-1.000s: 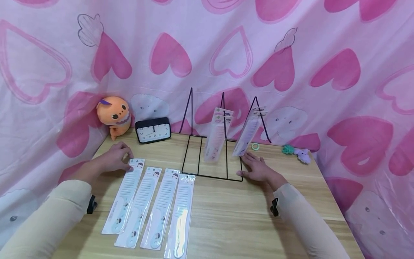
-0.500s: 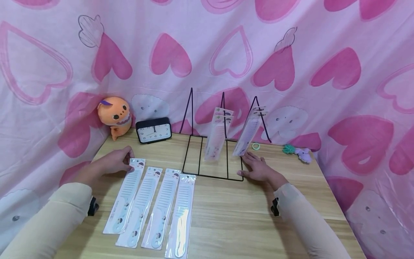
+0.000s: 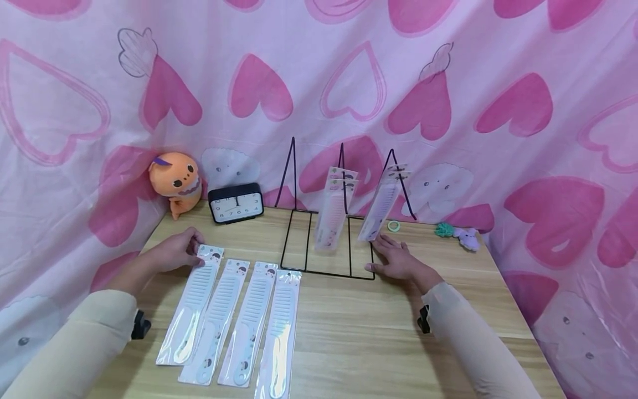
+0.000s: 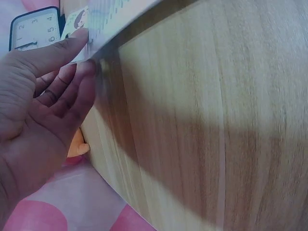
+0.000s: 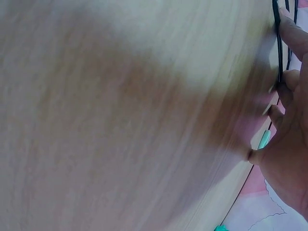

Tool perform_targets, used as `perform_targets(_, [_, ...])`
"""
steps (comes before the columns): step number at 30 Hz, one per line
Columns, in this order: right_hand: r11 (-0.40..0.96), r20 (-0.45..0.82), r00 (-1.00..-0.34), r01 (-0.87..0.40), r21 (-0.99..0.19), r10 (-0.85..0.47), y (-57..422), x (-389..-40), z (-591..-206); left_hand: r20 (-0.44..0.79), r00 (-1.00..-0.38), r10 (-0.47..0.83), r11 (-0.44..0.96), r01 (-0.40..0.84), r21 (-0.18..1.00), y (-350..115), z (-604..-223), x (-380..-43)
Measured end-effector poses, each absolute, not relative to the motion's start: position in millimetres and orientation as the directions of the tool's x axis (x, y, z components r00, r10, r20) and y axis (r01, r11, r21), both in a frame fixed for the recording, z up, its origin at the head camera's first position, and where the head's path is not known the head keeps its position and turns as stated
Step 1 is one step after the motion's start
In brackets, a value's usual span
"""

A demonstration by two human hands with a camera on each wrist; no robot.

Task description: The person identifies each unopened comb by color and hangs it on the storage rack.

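Note:
My left hand [image 3: 174, 252] pinches the upper left edge of a packaged pale blue comb [image 3: 191, 307], the leftmost of several lying side by side. In the left wrist view the thumb is on top of the comb pack [image 4: 108, 21], fingertips beneath, and that edge is raised off the wood. My right hand [image 3: 396, 259] rests on the table by the right side of a black wire rack [image 3: 329, 272], its fingers extended and touching the base wire. On the rack's middle and right prongs hang pink comb packs [image 3: 333, 213] and purple comb packs [image 3: 381, 208].
The rack's left prong [image 3: 294, 172] bears no pack. Behind the left hand stand a black clock [image 3: 236, 203] and an orange plush toy [image 3: 176, 180]. A green ring [image 3: 394, 226], a green ball [image 3: 443, 230] and a small purple toy [image 3: 467, 239] lie at the back right.
The leftmost comb pack has tilted a little under my left hand, and glare now covers its lower part. My right hand has stayed at the rack.

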State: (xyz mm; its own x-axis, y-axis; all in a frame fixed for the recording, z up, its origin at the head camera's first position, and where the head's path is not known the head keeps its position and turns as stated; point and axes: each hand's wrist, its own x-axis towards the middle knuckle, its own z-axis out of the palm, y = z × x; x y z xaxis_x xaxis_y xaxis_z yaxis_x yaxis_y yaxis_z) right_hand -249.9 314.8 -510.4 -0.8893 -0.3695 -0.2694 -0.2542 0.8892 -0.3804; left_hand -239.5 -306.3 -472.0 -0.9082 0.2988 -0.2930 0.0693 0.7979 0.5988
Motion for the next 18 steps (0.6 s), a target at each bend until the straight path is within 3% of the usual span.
perform_targets(11, [0.884, -0.261, -0.889, -0.260, -0.389, -0.376, 314.7, -249.7, -510.1, -0.366, -0.896, 0.254, 0.672, -0.108, 0.732, -309.9, -460.9, -233.3])
perform_targets(18, [0.887, -0.281, -0.883, -0.255, -0.386, -0.376, 315.0, -250.4, -510.9, -0.362, -0.898, 0.250, 0.614, -0.142, 0.776, -308.5, -456.3, -231.1])
